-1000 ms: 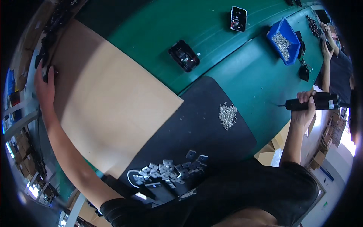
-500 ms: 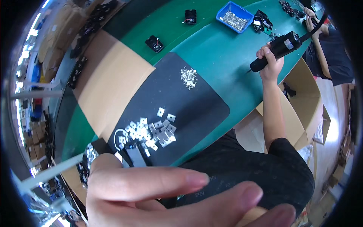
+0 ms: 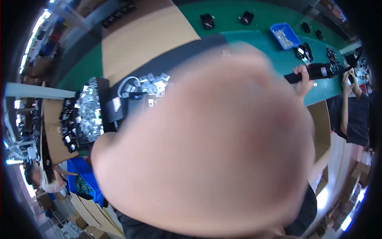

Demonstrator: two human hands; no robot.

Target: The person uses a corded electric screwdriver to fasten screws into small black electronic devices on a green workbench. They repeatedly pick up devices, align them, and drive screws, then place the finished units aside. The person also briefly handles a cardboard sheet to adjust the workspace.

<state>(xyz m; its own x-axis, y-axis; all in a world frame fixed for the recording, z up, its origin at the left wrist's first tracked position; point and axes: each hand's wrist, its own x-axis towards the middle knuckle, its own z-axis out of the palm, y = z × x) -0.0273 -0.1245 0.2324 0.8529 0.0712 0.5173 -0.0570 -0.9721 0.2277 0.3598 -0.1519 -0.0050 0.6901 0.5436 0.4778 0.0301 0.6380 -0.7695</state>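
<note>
My left hand [image 3: 207, 139] fills the middle of the view, very close and smeared by motion; its fingers cannot be made out. It hides much of the black mat [image 3: 171, 57]. To the right, my right hand [image 3: 305, 83] is wrapped round a black electric screwdriver [image 3: 318, 71] held over the green table, its cord running off to the right. Small square metal plates [image 3: 149, 85] lie in a pile on the mat, beside a white loop and a small black device [image 3: 136, 96]. Only a bit of the screw pile [image 3: 227, 52] shows above my left hand.
Cardboard [image 3: 147, 36] covers the table at back left. A blue bin [image 3: 293, 45] of small metal parts and black housings [image 3: 246, 17] stand farther back. A black box [image 3: 104, 89] of shiny pieces is at left. Co-workers appear at right [image 3: 356, 115] and lower left [image 3: 49, 181].
My left hand has come up close, covering the mat's middle. The view has shifted, bringing the black box and a co-worker at left into sight. My right hand still holds the screwdriver.
</note>
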